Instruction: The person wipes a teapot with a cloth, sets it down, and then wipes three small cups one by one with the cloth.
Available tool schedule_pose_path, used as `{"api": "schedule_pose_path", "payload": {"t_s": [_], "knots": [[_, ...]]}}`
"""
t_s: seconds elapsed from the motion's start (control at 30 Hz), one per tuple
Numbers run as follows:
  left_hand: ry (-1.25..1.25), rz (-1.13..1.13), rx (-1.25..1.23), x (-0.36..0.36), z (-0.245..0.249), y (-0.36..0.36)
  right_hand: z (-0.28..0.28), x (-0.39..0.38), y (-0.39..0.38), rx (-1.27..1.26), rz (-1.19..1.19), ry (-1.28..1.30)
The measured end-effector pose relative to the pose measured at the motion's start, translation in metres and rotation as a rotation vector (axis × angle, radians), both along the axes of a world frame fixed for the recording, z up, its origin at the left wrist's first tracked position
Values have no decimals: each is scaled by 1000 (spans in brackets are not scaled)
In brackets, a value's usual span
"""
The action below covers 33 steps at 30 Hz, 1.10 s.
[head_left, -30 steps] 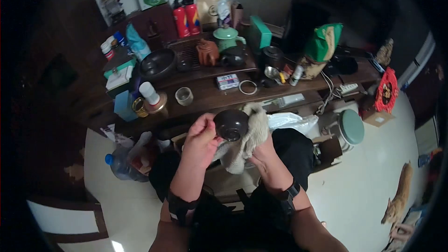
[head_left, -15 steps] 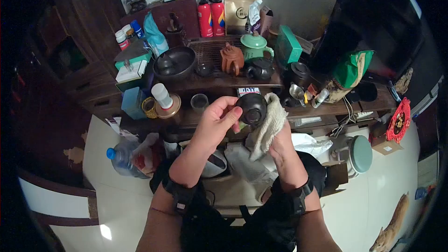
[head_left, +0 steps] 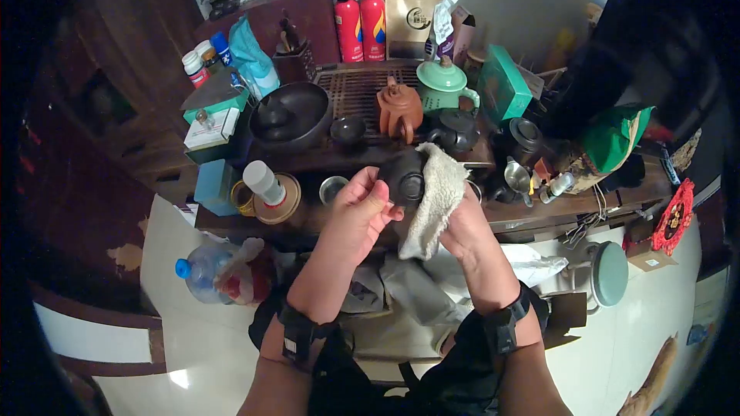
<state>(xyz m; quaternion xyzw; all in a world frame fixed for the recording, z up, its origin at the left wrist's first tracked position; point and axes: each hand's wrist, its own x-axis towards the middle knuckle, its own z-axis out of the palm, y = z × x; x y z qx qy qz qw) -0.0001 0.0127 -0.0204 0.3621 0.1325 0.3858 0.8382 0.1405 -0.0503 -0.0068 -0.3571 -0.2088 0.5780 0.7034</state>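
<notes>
A small black teacup (head_left: 403, 177) is gripped at its left side by my left hand (head_left: 361, 204), thumb on the outside, with its foot ring turned towards me. My right hand (head_left: 461, 222) is closed on a cream towel (head_left: 436, 204), which lies against the cup's right side and hangs down below it. Most of my right fingers are hidden behind the towel. Beyond the cup, a black teapot (head_left: 456, 130), a reddish clay teapot (head_left: 399, 110) and another small black cup (head_left: 348, 131) stand at the slatted tea tray (head_left: 344, 92).
Left of the tray sits a wide black bowl (head_left: 308, 117). A lidded green mug (head_left: 442, 86) and two red extinguisher-like cans (head_left: 361, 27) stand farther back. Nearer are a glass (head_left: 333, 189) and a white-capped jar (head_left: 264, 182). A green stool (head_left: 610, 273) is on the floor.
My view has shifted, so the tea things appear larger and lower. Both hands still hold the cup and towel; the towel now covers more of the cup's right edge.
</notes>
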Motion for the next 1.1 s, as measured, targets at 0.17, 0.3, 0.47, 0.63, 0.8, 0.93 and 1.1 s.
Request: {"api": "schedule_pose_path", "payload": {"t_s": [0.17, 0.3, 0.47, 0.63, 0.8, 0.93, 1.1], "knots": [[-156, 70, -167, 4, -4, 2, -11, -7, 4, 175, 47, -241], [-150, 130, -33, 9, -4, -4, -13, -9, 3, 247, 36, -304], [-89, 169, 85, 8, -2, -11, -11, -9, -3, 284, -23, -439], [-100, 37, 24, 5, 3, -16, -6, -5, -6, 177, -93, -300], [-123, -40, -27, 11, 1, -20, -2, 4, -5, 117, -55, 3], [-139, -1, -121, 12, -1, -19, -8, 9, -1, 142, -13, 82], [-91, 74, -25, 6, -4, -4, -3, 1, -7, 145, -6, -66]]}}
